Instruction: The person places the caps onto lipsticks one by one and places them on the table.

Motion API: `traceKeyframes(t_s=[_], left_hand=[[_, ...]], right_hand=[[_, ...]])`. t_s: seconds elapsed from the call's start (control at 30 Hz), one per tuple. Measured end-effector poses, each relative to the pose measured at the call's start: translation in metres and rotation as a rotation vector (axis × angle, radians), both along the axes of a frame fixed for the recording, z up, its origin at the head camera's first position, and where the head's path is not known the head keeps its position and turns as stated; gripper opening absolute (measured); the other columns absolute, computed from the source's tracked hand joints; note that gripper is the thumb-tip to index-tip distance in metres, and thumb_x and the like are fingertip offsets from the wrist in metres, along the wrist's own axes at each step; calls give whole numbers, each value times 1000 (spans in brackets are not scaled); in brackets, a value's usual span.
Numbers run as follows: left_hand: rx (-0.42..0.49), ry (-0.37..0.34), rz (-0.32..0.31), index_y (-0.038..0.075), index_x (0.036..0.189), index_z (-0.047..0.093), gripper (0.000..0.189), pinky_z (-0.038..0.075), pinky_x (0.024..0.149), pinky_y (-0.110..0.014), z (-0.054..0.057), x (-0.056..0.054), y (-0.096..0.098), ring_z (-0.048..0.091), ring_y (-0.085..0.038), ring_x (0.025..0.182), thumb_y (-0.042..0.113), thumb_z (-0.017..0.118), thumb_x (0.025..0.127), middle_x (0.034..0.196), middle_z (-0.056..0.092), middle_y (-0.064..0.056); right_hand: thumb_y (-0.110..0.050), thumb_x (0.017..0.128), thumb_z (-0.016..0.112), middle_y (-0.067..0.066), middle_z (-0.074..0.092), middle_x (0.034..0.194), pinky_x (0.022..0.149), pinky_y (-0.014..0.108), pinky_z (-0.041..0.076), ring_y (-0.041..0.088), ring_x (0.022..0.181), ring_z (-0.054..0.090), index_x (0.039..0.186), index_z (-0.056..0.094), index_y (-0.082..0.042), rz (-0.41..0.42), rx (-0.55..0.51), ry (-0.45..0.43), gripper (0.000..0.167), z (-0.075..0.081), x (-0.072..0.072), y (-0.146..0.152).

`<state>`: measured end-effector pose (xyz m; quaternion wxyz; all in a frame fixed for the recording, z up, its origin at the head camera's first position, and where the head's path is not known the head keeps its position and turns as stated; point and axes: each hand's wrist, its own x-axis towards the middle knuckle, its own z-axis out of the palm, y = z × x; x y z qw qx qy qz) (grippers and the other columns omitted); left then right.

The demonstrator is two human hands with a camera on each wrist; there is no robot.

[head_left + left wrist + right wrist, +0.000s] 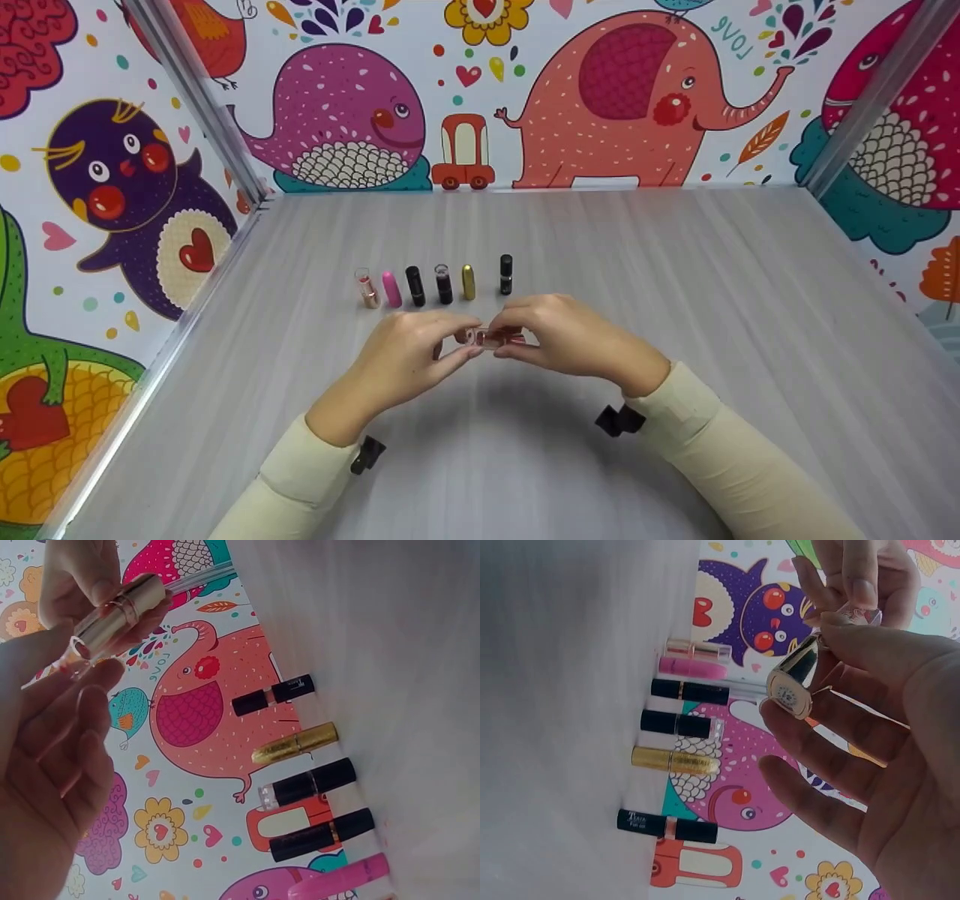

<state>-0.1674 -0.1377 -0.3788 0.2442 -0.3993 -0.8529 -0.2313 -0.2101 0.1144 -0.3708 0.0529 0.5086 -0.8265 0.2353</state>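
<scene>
Over the table, in front of a row of lipsticks, a rose-gold lipstick with a clear cap (491,340) lies sideways between both hands. The left hand (412,349) pinches its clear end between thumb and fingertips. At the other end, the right hand (566,337) grips the shiny base with thumb and fingers. In the right wrist view the lipstick's base (789,694) faces the camera, with a round label on it. In the left wrist view its metallic tube (120,615) shows between the two hands. Fingers hide part of the cap.
Behind the hands stand upright a clear-capped rose-gold lipstick (367,289), a pink one (391,289), a black one (415,286), a clear-topped black one (443,285) and a gold one (469,282). Another black lipstick (506,275) stands apart, rightward. Cartoon-printed walls (465,82) enclose the table.
</scene>
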Motion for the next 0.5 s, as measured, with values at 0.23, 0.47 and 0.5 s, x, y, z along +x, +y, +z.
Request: traceKeyframes(t_s=[0.23, 0.47, 0.5], left_hand=[[-38, 44, 76, 9, 118, 79, 30, 63, 87, -35, 1, -2, -1, 72, -20, 100, 22, 87, 93, 111, 76, -5], [-86, 42, 74, 9, 120, 79, 31, 55, 104, -43, 0, -3, -1, 66, -24, 117, 22, 86, 93, 119, 73, -5], [-93, 38, 76, 10, 120, 79, 31, 55, 105, -44, 0, -3, -1, 66, -24, 118, 22, 86, 93, 119, 73, -5]], right_hand=[[-18, 98, 81, 2, 77, 104, 82, 33, 63, 13, 93, 73, 116, 78, -7, -87, -57, -31, 22, -2, -19, 15], [-18, 100, 78, 1, 76, 108, 87, 39, 61, 15, 99, 71, 123, 76, -8, -252, -190, -46, 25, -3, -37, 30], [-19, 100, 78, 1, 76, 109, 87, 40, 61, 16, 100, 71, 124, 75, -9, -283, -205, -55, 26, -3, -40, 32]])
